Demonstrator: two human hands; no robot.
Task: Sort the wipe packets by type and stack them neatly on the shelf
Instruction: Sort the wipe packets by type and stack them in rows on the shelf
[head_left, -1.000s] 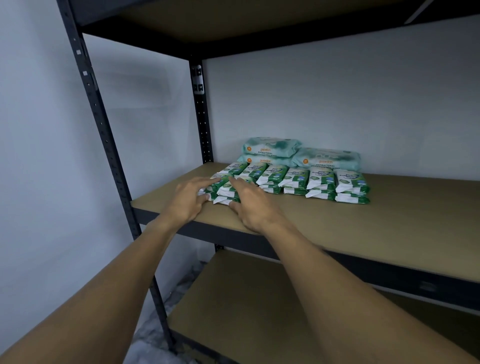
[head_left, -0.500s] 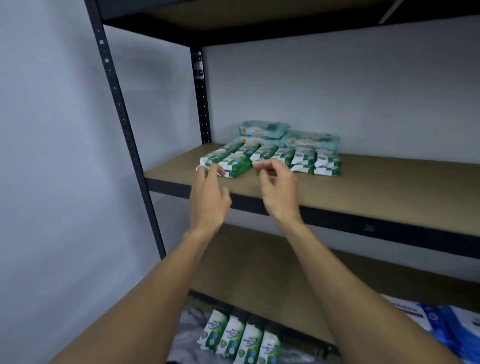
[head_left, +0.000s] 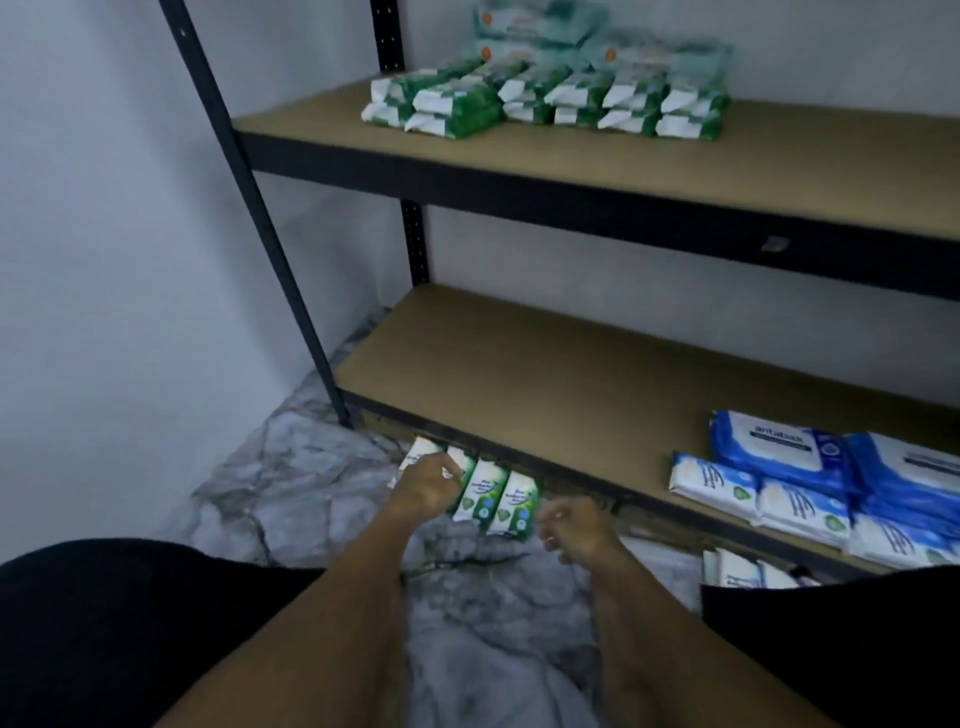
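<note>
The left hand (head_left: 426, 486) lies over the left end of a row of green wipe packets (head_left: 498, 496) on the marble floor (head_left: 291, 493). Its fingers curl down, but I cannot tell if they grip. More green packets (head_left: 550, 101) sit stacked two high on the upper shelf (head_left: 623, 171). The right hand (head_left: 576, 525) hovers just right of the row, fingers loosely curled and holding nothing. Blue packs (head_left: 810, 478) lie on the bottom shelf (head_left: 519, 374).

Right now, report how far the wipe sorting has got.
Done: green packets stacked on the upper shelf, pale teal packs behind, blue packs on the lower shelf. In hand: left hand on the floor row of green packets; right hand empty beside it. Left: that row and the white packets farther right.
</note>
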